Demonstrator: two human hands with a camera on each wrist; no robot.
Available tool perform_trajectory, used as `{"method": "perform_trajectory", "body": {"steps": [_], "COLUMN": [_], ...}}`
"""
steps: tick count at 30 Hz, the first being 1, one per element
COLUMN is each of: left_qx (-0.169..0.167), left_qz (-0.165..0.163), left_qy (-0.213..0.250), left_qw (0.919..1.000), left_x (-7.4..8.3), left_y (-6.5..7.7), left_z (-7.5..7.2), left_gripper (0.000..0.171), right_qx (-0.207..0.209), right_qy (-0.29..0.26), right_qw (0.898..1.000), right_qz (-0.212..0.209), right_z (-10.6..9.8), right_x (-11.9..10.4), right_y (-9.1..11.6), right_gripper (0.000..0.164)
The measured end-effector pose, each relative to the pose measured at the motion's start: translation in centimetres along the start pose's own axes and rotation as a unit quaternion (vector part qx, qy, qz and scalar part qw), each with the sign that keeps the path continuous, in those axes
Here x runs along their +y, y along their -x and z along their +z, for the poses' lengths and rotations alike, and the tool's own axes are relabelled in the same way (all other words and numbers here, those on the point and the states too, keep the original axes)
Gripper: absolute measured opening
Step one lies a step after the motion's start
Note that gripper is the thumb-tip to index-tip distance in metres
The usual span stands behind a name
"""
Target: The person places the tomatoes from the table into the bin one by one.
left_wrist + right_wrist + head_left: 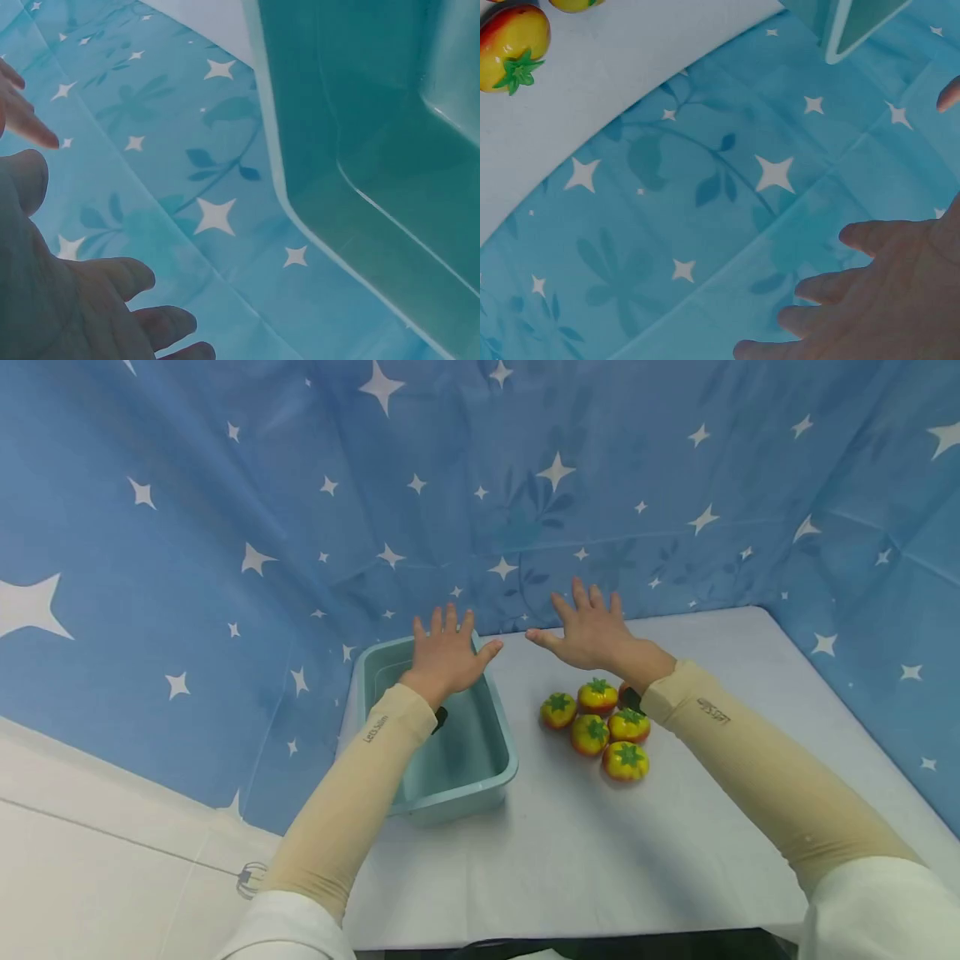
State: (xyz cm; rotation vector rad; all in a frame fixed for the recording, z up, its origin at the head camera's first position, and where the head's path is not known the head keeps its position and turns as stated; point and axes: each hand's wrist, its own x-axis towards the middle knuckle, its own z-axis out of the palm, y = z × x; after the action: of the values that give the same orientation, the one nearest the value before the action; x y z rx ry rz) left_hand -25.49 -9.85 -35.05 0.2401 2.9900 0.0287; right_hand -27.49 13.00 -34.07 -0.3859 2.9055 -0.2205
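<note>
Fingers spread, my left hand (446, 657) hangs over the light-blue plastic basin (504, 752) with nothing in its grasp. In the left wrist view the basin's wall (274, 150) rises to the right of that hand (67, 292). My right hand (596, 635) is held up empty, its fingers spread, beyond a cluster of several glossy yellow-and-red fruits (589, 735) with green leafy tops. Its wrist partly hides one fruit at the back. From the right wrist, one fruit (514, 45) shows at the upper left, well apart from the hand (885, 292).
A white cloth covers the table (555, 852), with the basin at its left and the fruits right of it. Blue star-patterned curtains (450, 510) hang along the back and sides. Inside the basin, the visible floor (457, 743) is bare.
</note>
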Motion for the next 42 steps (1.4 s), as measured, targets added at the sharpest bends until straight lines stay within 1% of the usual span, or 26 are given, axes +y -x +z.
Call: {"method": "perform_trajectory", "body": {"steps": [5, 12, 17, 22, 25, 29, 32, 34, 37, 39, 42], "left_qx": [-0.007, 0.002, 0.002, 0.001, 0.004, 0.018, 0.023, 0.022, 0.021, 0.022, 0.032], "left_qz": [0.003, 0.001, -0.001, -0.004, -0.005, 0.005, 0.018, 0.026, 0.034, 0.036, 0.04], "left_qy": [0.005, 0.003, -0.003, 0.0, 0.01, 0.022, 0.024, 0.032, 0.049, 0.071, 0.104], "left_qw": [1.0, 1.0, 1.0, 1.0, 0.9999, 0.9996, 0.9993, 0.9989, 0.998, 0.9966, 0.9932], "left_x": [-0.1, -0.3, -0.1, 0.1, 0.1, 0.0, 0.1, 0.2, 0.4, 0.6, 1.1], "left_y": [0.5, 1.2, 1.7, 2.5, 3.3, 4.8, 6.4, 7.9, 10.5, 12.3, 15.0], "left_z": [0.2, -0.1, -0.2, -0.3, -0.4, -0.1, 0.8, 1.8, 3.8, 5.2, 7.3], "left_gripper": [0.085, 0.085, 0.085, 0.085, 0.084, 0.083, 0.083, 0.083, 0.081, 0.08, 0.08], "right_qx": [-0.014, -0.004, -0.008, -0.006, -0.003, 0.005, 0.02, 0.035, 0.059, 0.073, 0.081], "right_qy": [0.002, 0.003, 0.0, -0.004, -0.01, -0.015, -0.024, -0.033, -0.05, -0.066, -0.092], "right_qw": [1.0, 1.0, 1.0, 1.0, 1.0, 1.0, 0.999, 0.998, 0.996, 0.994, 0.992], "right_qz": [0.001, -0.003, -0.006, -0.012, -0.017, -0.022, -0.027, -0.032, -0.04, -0.043, -0.038], "right_z": [0.4, 0.3, 0.1, 0.2, 0.2, 0.4, 0.9, 1.5, 2.5, 3.2, 4.7], "right_x": [-0.4, -0.9, -1.3, -1.5, -1.3, -0.7, 0.3, 1.0, 2.3, 3.2, 4.7], "right_y": [0.2, 0.4, 1.1, 1.7, 2.1, 2.6, 2.9, 3.2, 3.7, 4.1, 5.0], "right_gripper": [0.096, 0.097, 0.099, 0.097, 0.096, 0.097, 0.096, 0.095, 0.093, 0.093, 0.091]}}
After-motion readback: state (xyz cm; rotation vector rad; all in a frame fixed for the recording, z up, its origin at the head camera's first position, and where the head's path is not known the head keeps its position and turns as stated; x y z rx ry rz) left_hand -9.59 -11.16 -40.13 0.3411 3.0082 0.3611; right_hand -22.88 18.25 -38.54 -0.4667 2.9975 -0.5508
